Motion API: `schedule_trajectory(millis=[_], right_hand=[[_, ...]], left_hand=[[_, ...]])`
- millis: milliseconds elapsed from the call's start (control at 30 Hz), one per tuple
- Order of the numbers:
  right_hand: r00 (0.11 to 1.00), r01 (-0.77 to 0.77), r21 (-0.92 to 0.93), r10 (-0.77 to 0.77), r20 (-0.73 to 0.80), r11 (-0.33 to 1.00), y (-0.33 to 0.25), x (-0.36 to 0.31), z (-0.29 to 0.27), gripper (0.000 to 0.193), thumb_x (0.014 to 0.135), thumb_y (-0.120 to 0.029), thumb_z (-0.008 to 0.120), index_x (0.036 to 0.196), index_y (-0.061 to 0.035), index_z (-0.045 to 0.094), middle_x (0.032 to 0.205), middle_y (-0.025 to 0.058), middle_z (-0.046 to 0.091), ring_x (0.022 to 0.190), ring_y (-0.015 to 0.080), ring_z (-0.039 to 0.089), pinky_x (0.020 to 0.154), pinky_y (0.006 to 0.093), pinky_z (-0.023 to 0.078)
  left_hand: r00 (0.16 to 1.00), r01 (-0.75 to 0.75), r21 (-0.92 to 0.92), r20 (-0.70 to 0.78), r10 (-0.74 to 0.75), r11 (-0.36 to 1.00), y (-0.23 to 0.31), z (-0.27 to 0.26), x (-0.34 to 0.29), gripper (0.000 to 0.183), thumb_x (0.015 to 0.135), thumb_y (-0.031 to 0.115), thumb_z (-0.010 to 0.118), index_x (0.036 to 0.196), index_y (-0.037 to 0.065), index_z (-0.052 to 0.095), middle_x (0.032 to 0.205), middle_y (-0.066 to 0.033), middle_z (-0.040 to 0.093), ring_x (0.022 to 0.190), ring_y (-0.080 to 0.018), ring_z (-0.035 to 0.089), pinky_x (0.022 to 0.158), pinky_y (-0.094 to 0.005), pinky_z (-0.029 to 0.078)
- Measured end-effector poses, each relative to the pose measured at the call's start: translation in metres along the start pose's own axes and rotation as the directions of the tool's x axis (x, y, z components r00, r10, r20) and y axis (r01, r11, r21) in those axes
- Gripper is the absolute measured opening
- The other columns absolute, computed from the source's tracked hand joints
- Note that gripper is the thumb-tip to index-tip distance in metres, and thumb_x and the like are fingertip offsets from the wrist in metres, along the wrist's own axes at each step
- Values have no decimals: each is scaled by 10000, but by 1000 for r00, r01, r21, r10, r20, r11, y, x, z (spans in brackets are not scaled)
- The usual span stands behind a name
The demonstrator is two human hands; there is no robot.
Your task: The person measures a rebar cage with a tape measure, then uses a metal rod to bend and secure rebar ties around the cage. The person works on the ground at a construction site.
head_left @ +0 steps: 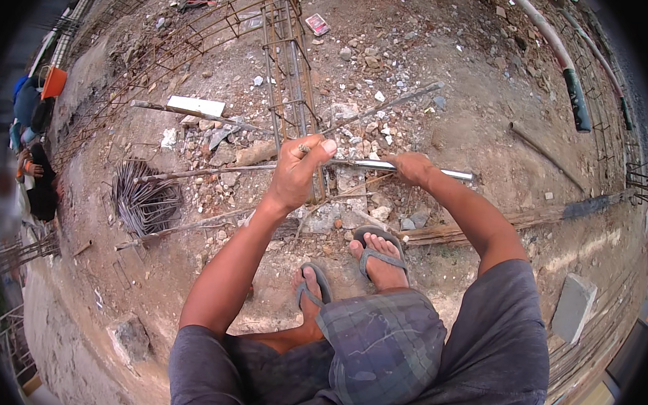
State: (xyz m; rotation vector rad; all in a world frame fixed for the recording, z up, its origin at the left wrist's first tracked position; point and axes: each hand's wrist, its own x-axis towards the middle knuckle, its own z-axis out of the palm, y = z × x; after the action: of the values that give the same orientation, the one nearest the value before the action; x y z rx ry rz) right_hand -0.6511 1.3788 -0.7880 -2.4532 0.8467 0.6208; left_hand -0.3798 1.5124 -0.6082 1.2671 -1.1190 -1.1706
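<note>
One silver bar lies in front of the crouching person, its long axis running left to right, one end pointing out past the right hand, whose fingers grasp it. The left hand is clenched around one thin rod, beside the near end of a rebar cage stretching away. Farther out I count one bundle of bent steel, one white board and two sandals on the feet.

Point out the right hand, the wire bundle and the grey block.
Right hand (pixel 413 169): head view, back of the hand.
Wire bundle (pixel 144 205): head view, its middle.
Grey block (pixel 574 308): head view, broad face.
</note>
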Motion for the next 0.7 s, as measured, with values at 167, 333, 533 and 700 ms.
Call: schedule_trajectory(millis=[167, 333, 533, 700], right_hand=[[999, 12, -22, -11, 40, 1000, -8, 6, -16, 267, 898, -115, 630, 1162, -115, 664, 1024, 177, 742, 995, 371, 725, 851, 503, 573], [987, 163, 316, -152, -58, 935, 11, -14, 5, 628, 995, -633, 535, 1330, -120, 672, 1055, 228, 734, 1004, 435, 703, 902, 507, 550], [960, -196, 322, 115, 254, 926, 19, -29, -27, 858, 949, -801, 436, 1168, -29, 742, 1008, 277, 724, 996, 454, 699, 899, 527, 531], [962, -173, 102, 146, 230, 980, 6, -18, -77, 860, 952, -800, 430, 1048, -5, 744, 944, 286, 714, 949, 458, 699, 855, 531, 532]], left_hand=[[999, 13, 81, -30, -11, 997, 0, -12, -14, 409, 977, 289, 616, 685, 41, 471, 673, 39, 363, 680, -76, 330, 608, -298, 275], [995, -30, 16, -92, 32, 999, 6, -1, -17, 425, 954, 291, 639, 664, 34, 465, 657, 19, 374, 653, -89, 341, 592, -310, 291], [985, -114, 0, -133, 113, 993, -10, 10, -29, 439, 856, 223, 709, 626, 42, 381, 594, -32, 364, 580, -140, 359, 555, -353, 289], [965, -198, 57, -161, 205, 979, -13, 7, -26, 422, 822, 193, 714, 611, 46, 380, 574, -46, 365, 538, -185, 356, 538, -373, 281]])
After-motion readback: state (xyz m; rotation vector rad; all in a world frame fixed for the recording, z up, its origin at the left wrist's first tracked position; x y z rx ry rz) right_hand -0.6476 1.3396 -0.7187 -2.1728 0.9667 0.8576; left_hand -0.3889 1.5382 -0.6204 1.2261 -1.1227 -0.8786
